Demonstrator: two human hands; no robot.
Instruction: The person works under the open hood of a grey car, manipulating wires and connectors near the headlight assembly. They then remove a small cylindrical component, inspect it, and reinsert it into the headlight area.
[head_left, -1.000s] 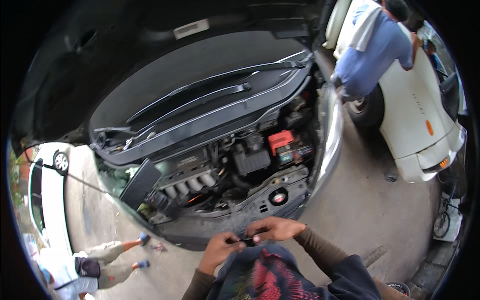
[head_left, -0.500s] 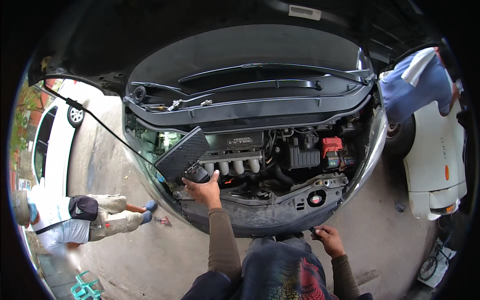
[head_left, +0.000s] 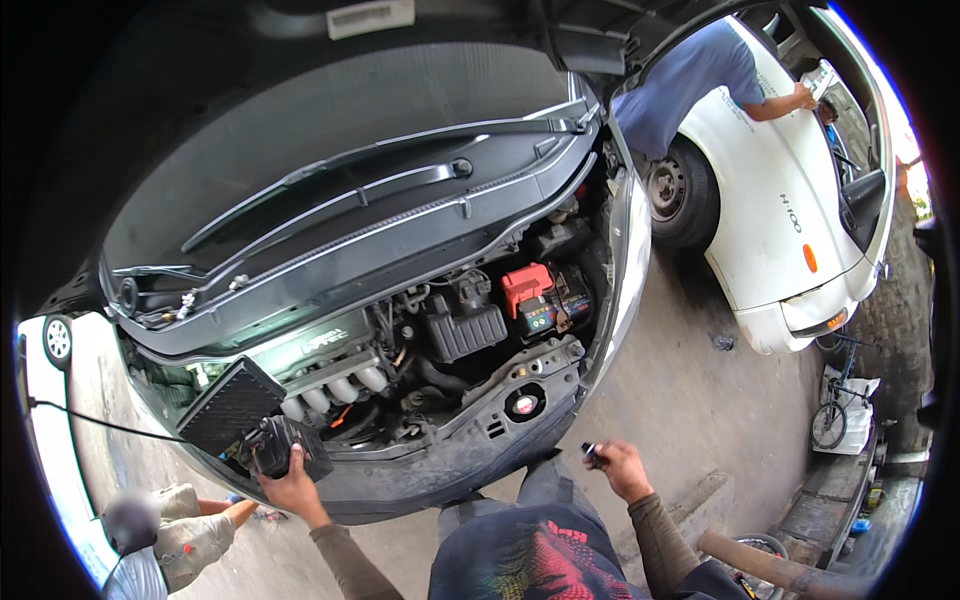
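Note:
At the left front of the open engine bay (head_left: pixel 410 400), my left hand (head_left: pixel 292 490) grips a boxy black plastic housing (head_left: pixel 288 448), thumb on its near side. Behind the housing a flat, ribbed black panel (head_left: pixel 234 402) leans at a slant over the bay's left corner. Whether the two are joined, I cannot tell. My right hand (head_left: pixel 625 472) is in front of the bumper, its fingers closed around a small black object (head_left: pixel 594 455) with a shiny end. Its kind is not clear.
A battery (head_left: pixel 545 312) with a red cover (head_left: pixel 526 286) sits at the bay's right. A person in blue (head_left: pixel 690 85) stands beside a white vehicle (head_left: pixel 765 215) at right. Another person (head_left: pixel 185 540) is at lower left. A thin prop rod (head_left: pixel 105 420) crosses the left side.
My view has swung right, bringing more of the white vehicle into sight. The black housing in my left hand now shows more fully. My right hand has come up with the small object.

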